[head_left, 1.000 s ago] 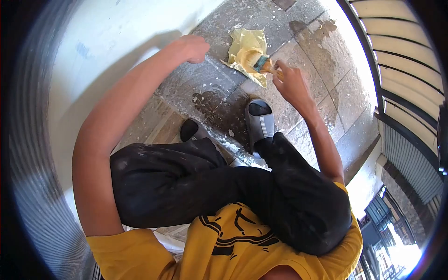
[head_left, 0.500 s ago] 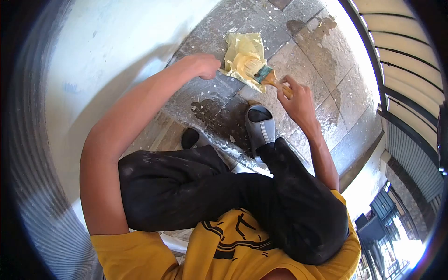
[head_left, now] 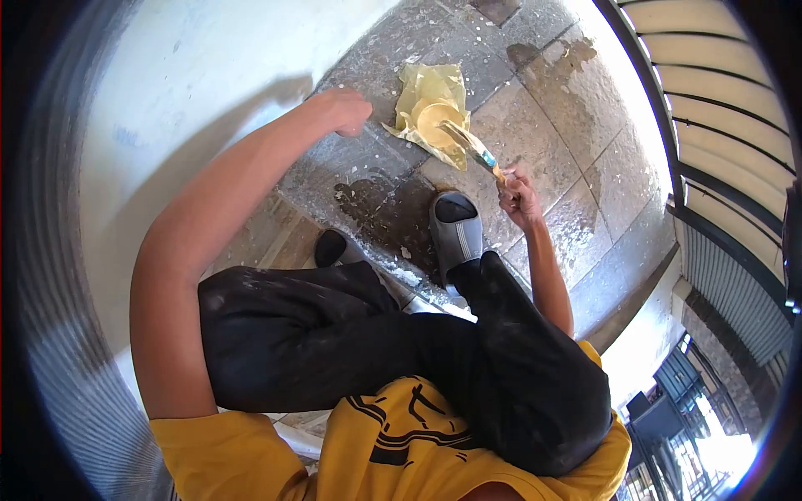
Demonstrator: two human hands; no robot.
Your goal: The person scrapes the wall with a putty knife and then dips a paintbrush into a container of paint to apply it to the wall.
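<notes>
Wrapped round the handle of a paintbrush [head_left: 474, 149], my right hand [head_left: 520, 199] is closed at the right of the yellow material. The brush is turned edge-on, its bristles over a round patch of pale yellow paint or paste [head_left: 434, 123]. Under that lies a crumpled yellowish sheet [head_left: 451, 80] on the tiled floor. My left hand [head_left: 347, 111] is left of the sheet, apart from it, its fingers curled together; whether anything is inside them cannot be made out.
Grey slippers [head_left: 458, 227] are on my feet below the sheet. A white wall [head_left: 200, 83] rises at the left. Dark wet patches [head_left: 376, 209] mark the floor tiles [head_left: 535, 108]. A barred metal frame [head_left: 668, 100] stands at the right.
My right hand has moved down slightly and turned the brush from flat to edge-on. My left hand has shifted a little left, away from the sheet.
</notes>
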